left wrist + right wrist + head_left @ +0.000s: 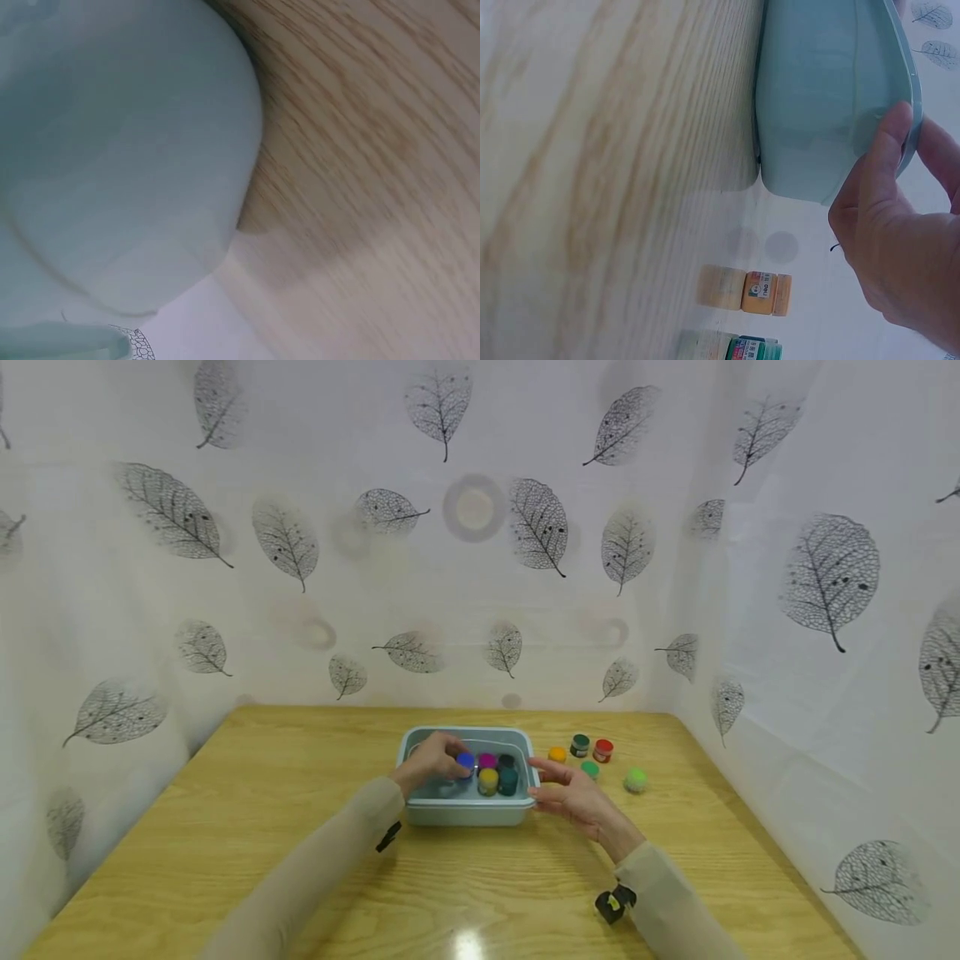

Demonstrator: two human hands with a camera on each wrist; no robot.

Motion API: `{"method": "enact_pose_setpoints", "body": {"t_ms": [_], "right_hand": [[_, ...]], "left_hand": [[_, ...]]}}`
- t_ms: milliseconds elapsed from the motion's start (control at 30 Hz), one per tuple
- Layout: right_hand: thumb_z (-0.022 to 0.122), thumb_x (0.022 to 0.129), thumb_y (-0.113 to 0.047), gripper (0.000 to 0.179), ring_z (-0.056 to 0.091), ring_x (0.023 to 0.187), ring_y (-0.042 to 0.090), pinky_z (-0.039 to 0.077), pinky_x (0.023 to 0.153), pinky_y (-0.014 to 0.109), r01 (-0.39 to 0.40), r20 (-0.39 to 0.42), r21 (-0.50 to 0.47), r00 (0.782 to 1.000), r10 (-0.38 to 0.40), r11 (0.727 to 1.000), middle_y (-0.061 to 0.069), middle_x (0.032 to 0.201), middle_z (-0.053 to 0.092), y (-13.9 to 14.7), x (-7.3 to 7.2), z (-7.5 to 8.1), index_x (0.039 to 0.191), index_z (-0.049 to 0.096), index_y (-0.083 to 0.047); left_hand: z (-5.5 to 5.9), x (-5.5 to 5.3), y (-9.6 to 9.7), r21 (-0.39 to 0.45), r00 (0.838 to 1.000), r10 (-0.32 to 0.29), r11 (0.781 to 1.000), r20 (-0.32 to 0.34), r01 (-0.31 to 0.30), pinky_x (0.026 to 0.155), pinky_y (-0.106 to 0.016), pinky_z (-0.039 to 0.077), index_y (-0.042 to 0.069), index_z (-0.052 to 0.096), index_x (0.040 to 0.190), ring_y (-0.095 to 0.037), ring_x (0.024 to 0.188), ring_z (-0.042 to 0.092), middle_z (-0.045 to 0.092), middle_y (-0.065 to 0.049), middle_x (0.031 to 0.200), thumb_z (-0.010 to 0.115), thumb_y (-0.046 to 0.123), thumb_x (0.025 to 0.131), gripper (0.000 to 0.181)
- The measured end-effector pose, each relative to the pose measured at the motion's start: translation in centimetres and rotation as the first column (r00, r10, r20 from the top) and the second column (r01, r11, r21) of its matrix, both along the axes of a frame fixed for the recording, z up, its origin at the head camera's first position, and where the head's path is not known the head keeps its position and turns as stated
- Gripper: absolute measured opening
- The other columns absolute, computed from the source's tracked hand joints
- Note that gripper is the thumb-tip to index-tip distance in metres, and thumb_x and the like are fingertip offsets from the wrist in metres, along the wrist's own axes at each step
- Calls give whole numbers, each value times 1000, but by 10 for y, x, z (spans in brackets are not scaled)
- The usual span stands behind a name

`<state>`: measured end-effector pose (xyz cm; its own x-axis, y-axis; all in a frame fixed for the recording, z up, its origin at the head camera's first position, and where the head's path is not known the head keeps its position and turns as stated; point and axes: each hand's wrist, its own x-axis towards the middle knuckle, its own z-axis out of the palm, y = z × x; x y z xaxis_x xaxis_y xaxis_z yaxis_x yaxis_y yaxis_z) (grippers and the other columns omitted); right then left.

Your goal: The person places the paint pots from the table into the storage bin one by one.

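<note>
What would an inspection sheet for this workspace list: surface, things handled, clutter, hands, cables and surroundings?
Surface: yellow-brown wood-grain table; glare near the front.
Job's things: pale blue-green rectangular plastic-looking tub, containing a small round blue jar, magenta jar, yellow jar and two dark jars; right of it, orange jar, dark-green jar, red jar, green jar, lime jar.
Clutter: nothing seen.
Hands: left hand pinches the blue jar; right hand grips the tub's right rim.
Cables: nothing seen.
Surroundings: white curtain printed with dark leaves.

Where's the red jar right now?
In the head view, the red jar sits on the table, to the right of the tub, with the dark green jar just to its left.
</note>
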<state>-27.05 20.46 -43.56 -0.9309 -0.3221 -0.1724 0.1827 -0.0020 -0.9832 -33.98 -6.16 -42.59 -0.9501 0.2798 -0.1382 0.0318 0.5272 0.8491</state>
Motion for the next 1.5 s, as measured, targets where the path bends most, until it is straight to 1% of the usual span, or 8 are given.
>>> {"method": "enact_pose_setpoints", "body": {"t_ms": [167, 300, 367, 500, 700, 967, 1100, 1500], "right_hand": [[67, 92, -5, 66, 63, 86, 13, 60, 84, 27, -3, 3, -7, 1000, 3, 1000, 26, 133, 38, 0, 0, 1, 150, 36, -3], [67, 92, -5, 66, 63, 85, 12, 60, 82, 25, 1, 7, -4, 1000, -1, 1000, 26, 133, 37, -1, 0, 1, 150, 37, -4], [67, 92, -6, 65, 63, 85, 12, 60, 81, 25, 2, 6, 6, 1000, -2, 1000, 26, 133, 37, -1, 0, 0, 150, 38, -4], [67, 92, -6, 64, 64, 85, 12, 60, 81, 24, 8, -1, 18, 1000, -8, 1000, 26, 133, 39, 0, -1, -1, 150, 39, -5], [67, 92, -6, 64, 64, 85, 12, 60, 82, 25, 9, 4, 11, 1000, -9, 1000, 26, 132, 40, -1, 0, -1, 150, 39, -6], [67, 92, -5, 65, 63, 82, 11, 60, 80, 24, 6, 14, -6, 1000, -6, 1000, 24, 130, 37, -1, 0, 0, 150, 38, -5], [67, 92, -5, 65, 63, 84, 12, 60, 81, 25, -1, 10, 2, 1000, 1, 1000, 24, 130, 39, -1, 0, 0, 150, 38, -5], [67, 92, -6, 64, 64, 86, 12, 60, 81, 25, 3, 8, 4, 1000, -3, 1000, 21, 127, 43, -1, 0, 1, 150, 39, -5]], "left_hand": [[-1, -2, 0, -6, 999, -23, 1000, 33, 23, 71, -30, 60, 0, 68, 115, -20, 87, 63, 67, -14, 110, 75, -1, 81, 35], [-1, -3, 1, -5, 997, -15, 1000, 71, 15, 70, -31, 60, 2, 68, 118, -18, 88, 62, 66, -14, 117, 75, 1, 81, 37], [-1, -3, 1, -8, 997, -6, 1000, 82, 7, 67, -28, 58, 3, 69, 118, -17, 85, 61, 67, -13, 117, 76, 1, 81, 38], [-2, -3, 1, -14, 997, 1, 1000, 78, 0, 62, -26, 56, 4, 70, 117, -17, 78, 61, 69, -11, 109, 75, 0, 81, 37], [-4, -3, 1, 14, 997, 1, 1000, 82, -2, 69, -32, 61, 0, 69, 115, -19, 77, 66, 68, -14, 104, 73, -4, 80, 35], [-5, -3, 3, -18, 998, -5, 1000, 63, 6, 73, -33, 61, -3, 65, 121, -22, 78, 68, 68, -14, 100, 70, -1, 85, 36], [-5, -3, 3, -4, 998, -12, 1000, 66, 12, 73, -35, 62, -5, 64, 121, -26, 79, 70, 69, -14, 96, 68, -3, 86, 35], [-4, -3, 3, 50, 998, 28, 998, 61, -31, 76, -34, 63, -10, 66, 112, -25, 81, 70, 68, -19, 102, 69, -8, 82, 29]]}}
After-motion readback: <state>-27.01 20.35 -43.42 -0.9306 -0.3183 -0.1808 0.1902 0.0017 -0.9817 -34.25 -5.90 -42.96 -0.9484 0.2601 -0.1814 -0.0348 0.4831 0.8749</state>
